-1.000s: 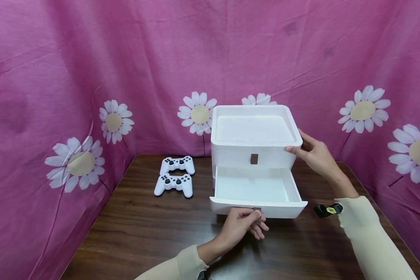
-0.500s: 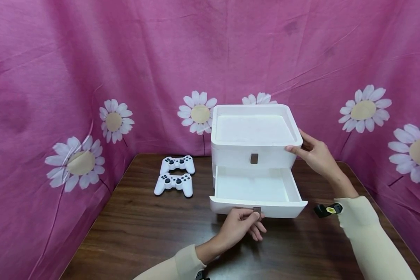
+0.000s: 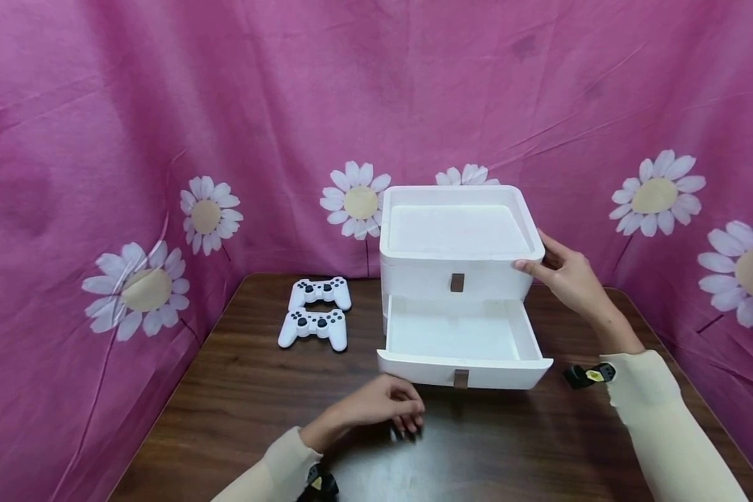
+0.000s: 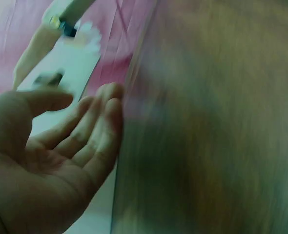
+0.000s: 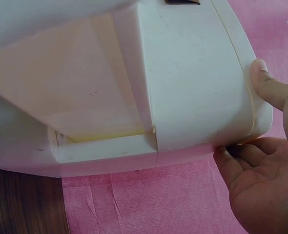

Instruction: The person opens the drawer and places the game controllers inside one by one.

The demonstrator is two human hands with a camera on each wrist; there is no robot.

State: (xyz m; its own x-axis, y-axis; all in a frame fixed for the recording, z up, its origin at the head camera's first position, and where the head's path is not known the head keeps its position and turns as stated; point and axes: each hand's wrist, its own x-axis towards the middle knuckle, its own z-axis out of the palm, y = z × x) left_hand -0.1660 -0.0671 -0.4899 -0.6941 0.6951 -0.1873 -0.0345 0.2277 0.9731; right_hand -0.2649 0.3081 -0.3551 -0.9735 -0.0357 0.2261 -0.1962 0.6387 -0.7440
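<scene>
Standing with one corner between right fingers (image 5: 226,162) is the drawer unit (image 3: 417,277).

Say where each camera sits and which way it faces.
Head: on the head, facing forward and down at the drawer unit and controllers; left hand, right hand, sleeves show.
Left wrist: worn there, facing the left hand and table; right sleeve shows.
Right wrist: worn there, facing the drawer unit; right hand grips it.
Head and right wrist share that grip.

The sleeves (image 3: 665,411) are cream — the black wrist devices (image 3: 579,378) seem marked with yellow.
</scene>
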